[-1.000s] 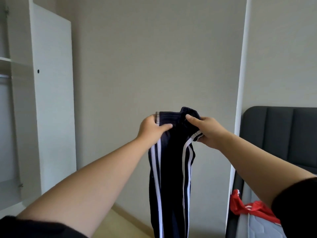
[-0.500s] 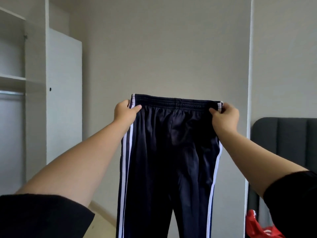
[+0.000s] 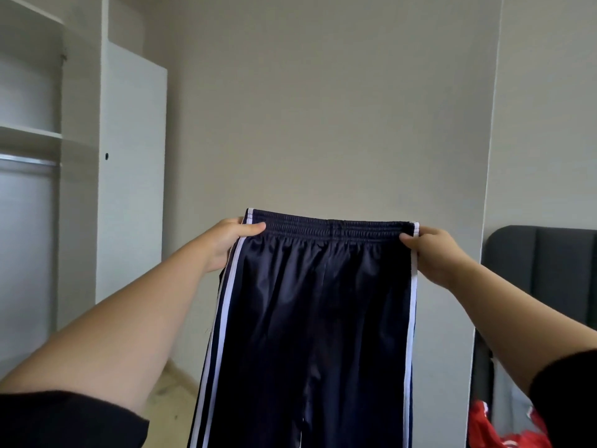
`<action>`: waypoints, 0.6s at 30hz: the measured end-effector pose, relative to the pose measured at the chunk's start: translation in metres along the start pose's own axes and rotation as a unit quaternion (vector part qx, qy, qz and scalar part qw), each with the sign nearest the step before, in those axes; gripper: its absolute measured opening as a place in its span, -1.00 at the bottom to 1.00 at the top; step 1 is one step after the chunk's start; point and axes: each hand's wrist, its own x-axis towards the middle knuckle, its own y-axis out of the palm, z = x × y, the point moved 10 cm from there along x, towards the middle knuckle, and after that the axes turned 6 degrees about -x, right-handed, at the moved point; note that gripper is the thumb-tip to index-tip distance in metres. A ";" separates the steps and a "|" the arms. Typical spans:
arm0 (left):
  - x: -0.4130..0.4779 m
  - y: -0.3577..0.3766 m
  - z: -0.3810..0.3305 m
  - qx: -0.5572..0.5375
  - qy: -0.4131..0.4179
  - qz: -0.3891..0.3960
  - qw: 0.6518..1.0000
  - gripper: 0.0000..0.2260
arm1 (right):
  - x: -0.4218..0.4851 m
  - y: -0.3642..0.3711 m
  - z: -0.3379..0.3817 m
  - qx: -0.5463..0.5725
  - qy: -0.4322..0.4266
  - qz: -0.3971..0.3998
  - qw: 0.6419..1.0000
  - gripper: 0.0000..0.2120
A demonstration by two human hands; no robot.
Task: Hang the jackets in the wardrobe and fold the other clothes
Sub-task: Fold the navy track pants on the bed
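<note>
Track pants (image 3: pixel 310 318), navy with white side stripes (image 3: pixel 226 302), held up in mid-air at arm's length in front of a plain wall (image 3: pixel 323 108); legs hanging straight down and out of the bottom of the view. Waistband (image 3: pixel 332 229) stretched level and taut.

Left hand (image 3: pixel 226 240) pinching the left end of the waistband, thumb lying over the front. Right hand (image 3: pixel 433 253) pinching the right end the same way. Hands well apart, each clamped on cloth.

Open wardrobe (image 3: pixel 129 156) to the left, with shelf and hanging rail (image 3: pixel 26 161); nothing seen on the visible part of the rail. Dark padded headboard (image 3: pixel 542 270) at the right edge, red garment (image 3: pixel 504 428) below it (blurred, type not clear).

Step in hand, as judged: not a jacket, so a folding item; squared up and shaken flat before the first fold.

Next move probably calls for: bringing the two waistband ends together so one leg lies on the other with the stripes matched, then lowering onto a flat surface (bed most likely, though its top is not in view) for the cross folds. Fabric looks slippery; firm pinch needed while the ends close.
</note>
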 end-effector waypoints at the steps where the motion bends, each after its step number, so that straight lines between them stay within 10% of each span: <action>1: 0.002 0.001 -0.003 -0.016 0.010 0.005 1.000 -0.87 | 0.000 -0.001 0.000 0.032 0.006 0.001 0.999 -0.84; 9: 0.001 0.006 0.009 0.205 -0.012 -0.114 0.972 -0.91 | -0.007 -0.006 -0.009 -0.250 0.026 -0.052 0.966 -0.84; 18: -0.013 0.069 0.006 0.115 0.016 -0.165 0.979 -0.89 | -0.033 0.020 0.004 -0.212 -0.020 -0.159 0.964 -0.66</action>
